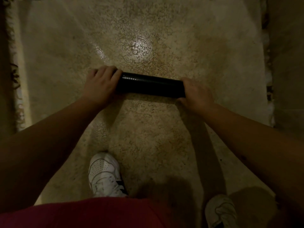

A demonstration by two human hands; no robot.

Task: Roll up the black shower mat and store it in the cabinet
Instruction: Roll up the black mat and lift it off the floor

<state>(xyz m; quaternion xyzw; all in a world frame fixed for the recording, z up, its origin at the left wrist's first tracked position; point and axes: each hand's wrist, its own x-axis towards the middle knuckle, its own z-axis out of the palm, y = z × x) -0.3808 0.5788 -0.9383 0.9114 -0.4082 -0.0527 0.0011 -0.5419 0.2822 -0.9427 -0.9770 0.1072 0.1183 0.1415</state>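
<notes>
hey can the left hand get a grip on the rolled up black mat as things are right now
Yes, it looks so. The left hand already lies over the left end of the rolled black mat with its fingers curled on it, nothing between them. The right hand covers the other end.

Glossy black rolled mat (150,86), speckled beige floor (148,129), white perforated shoes (105,175), dark red garment (98,213)

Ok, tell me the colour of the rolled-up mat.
Black and slightly glossy, the rolled mat shows clearly in the head view, held at both ends.
</notes>
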